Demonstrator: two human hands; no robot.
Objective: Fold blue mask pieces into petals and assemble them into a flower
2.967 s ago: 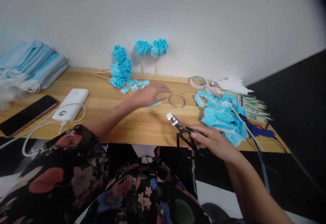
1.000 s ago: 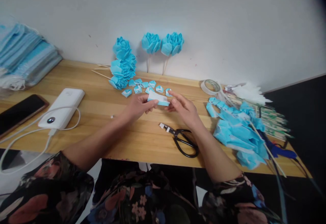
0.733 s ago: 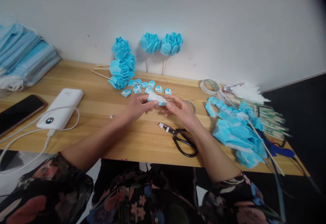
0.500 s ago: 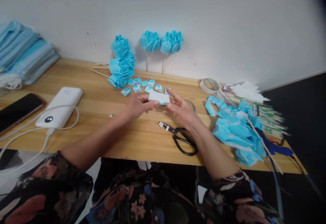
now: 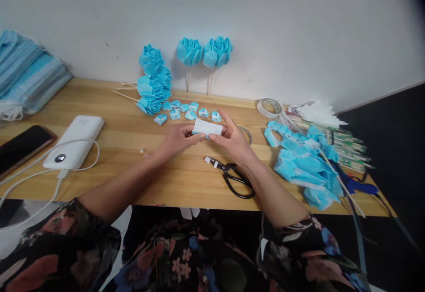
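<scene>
The person wears a black garment printed all over with flowers: large red-orange and dusky pink blooms, small pale pink blossoms, touches of blue and green leaves. The left sleeve (image 5: 56,252) fills the lower left of the frame and the right sleeve (image 5: 315,256) the lower right. Both end near the elbow, and the forearms are bare from there up to the left hand (image 5: 177,139) and right hand (image 5: 234,144) at mid-frame. The same print covers the lap (image 5: 186,256) along the bottom edge.
</scene>
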